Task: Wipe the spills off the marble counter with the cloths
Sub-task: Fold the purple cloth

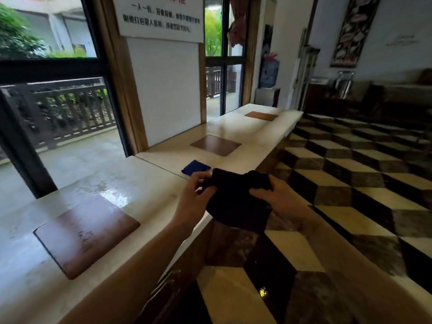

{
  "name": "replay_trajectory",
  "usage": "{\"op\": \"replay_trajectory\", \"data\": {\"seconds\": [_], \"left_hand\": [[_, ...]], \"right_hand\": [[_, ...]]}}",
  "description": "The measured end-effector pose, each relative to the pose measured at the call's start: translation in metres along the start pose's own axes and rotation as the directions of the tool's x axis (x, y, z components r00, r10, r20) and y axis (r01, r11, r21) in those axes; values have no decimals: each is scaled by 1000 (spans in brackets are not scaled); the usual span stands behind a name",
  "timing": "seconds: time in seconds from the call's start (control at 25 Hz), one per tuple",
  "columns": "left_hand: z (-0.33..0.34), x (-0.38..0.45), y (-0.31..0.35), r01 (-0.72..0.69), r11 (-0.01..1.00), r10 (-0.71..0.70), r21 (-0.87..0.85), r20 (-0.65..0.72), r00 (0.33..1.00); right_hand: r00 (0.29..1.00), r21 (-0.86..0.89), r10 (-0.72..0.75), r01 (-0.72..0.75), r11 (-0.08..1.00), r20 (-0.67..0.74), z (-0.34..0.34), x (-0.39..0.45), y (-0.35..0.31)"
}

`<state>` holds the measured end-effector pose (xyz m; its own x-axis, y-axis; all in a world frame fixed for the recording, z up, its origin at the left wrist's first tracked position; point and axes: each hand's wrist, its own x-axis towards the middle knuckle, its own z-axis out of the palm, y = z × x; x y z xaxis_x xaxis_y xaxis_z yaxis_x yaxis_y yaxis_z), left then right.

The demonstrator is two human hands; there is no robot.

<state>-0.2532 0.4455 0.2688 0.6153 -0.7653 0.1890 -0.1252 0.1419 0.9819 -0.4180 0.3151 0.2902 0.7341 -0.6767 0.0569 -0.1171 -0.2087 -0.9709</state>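
A long cream marble counter (163,183) runs from the near left to the far middle along the window. I hold a dark, almost black cloth (238,202) in the air just past the counter's front edge. My left hand (196,190) pinches its left top corner and my right hand (268,190) grips its right top corner. A folded blue cloth (196,167) lies flat on the counter just beyond my hands. A wet, shiny patch (112,192) shows on the marble to the left, beside the nearest brown inlay.
Three brown square inlays (86,235) (215,145) (261,116) sit in the counter top. Large windows (58,101) and a white panel (163,90) back the counter. A black-and-cream checkered floor (350,183) spreads to the right, with dark furniture (374,101) at the far wall.
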Motion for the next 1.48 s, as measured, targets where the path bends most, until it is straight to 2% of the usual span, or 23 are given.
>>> {"op": "replay_trajectory", "data": {"seconds": [0.16,0.28,0.64,0.92,1.08,1.28,1.4,1.48], "left_hand": [[22,44,-14,6,1000,-6,-9,26,1000],[31,95,-32,5,1000,-5,-8,36,999],[57,271,-78,21,1000,-18,-21,120,993],[95,373,-110,36,999,-36,2,138,990],[124,435,-134,25,998,-29,58,55,998],[173,499,-161,53,995,-41,88,-132,990],[186,517,-165,125,985,-89,119,-275,957],[184,519,-170,178,975,-117,131,-380,918]], "right_hand": [[997,50,-5,9,999,-76,-23,39,16],[994,0,-24,24,1000,-111,-38,88,28],[992,-35,-9,5,999,-123,-84,243,43],[990,-10,-12,10,1000,-139,-131,339,70],[996,53,-30,35,998,-80,-169,413,103],[993,143,-45,30,989,107,-223,518,145],[971,180,-36,-7,984,236,-233,568,159],[927,198,-46,-31,980,371,-225,597,167]]}}
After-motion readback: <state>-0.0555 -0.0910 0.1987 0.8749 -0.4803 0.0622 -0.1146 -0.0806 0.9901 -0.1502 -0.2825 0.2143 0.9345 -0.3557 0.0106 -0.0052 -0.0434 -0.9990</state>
